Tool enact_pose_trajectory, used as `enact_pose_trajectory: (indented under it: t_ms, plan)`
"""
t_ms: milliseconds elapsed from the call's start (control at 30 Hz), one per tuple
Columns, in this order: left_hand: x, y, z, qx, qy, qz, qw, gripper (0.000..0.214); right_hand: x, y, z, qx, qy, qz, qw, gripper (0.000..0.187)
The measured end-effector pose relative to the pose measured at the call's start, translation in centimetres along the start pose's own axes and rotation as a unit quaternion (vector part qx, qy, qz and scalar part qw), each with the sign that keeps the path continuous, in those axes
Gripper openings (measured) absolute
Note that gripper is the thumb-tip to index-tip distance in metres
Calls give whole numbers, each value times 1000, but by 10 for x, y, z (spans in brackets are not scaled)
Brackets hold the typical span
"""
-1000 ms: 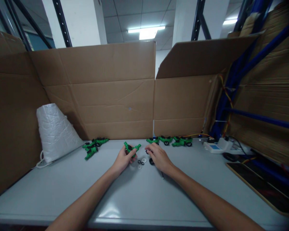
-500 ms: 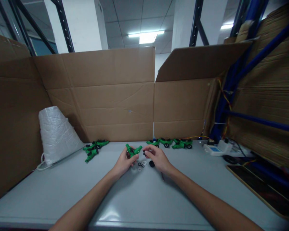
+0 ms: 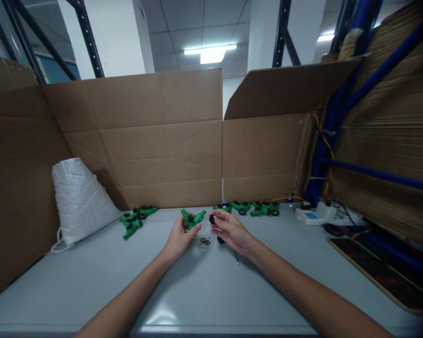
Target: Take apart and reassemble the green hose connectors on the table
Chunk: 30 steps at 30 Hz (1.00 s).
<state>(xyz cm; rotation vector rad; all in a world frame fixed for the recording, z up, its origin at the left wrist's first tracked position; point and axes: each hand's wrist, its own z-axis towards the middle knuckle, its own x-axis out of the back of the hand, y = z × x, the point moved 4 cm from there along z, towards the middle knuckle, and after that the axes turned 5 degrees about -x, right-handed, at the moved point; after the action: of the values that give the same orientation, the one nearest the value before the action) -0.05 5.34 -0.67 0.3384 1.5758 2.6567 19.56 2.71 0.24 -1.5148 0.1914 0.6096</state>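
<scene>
My left hand [image 3: 179,237] is closed round a green plastic fitting [image 3: 193,218], held a little above the grey table [image 3: 197,286]. My right hand [image 3: 231,231] pinches a small black ring [image 3: 212,219] just right of the fitting's end. Under my hands lie a few small black and white rings [image 3: 205,241] and a black cap [image 3: 220,241]. A thin dark tool [image 3: 236,257] lies on the table below my right wrist.
A pile of green fittings [image 3: 136,219] lies at the left, and a row of them [image 3: 248,208] at the back. A white woven bag [image 3: 78,199] leans at the left. Cardboard walls [image 3: 155,141] ring the table. A small white device [image 3: 313,215] and cables sit at the right.
My right hand has lifted off the table with a small black ring and come up beside the green fitting. My left hand has raised the fitting slightly.
</scene>
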Motion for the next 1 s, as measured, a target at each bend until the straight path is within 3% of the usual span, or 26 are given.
enact_pose_trajectory:
  t_ms: [133,433,733,1000]
  plan:
    - [2,3,0,-5,12,7,1000,49,-5,-3,-4,-3,-5,-5,1000,49]
    - [1,4,0,-13,11,10,1000,50,-19,-6,-12,-17,-107,13,994,38]
    - [1,14,-1,6,-4,20,1000,55,-1,9,2,-10,-12,-57,998,44]
    - [-3,14,-1,-7,-38,5,999,51,1,16,5,-11,20,-70,997,47]
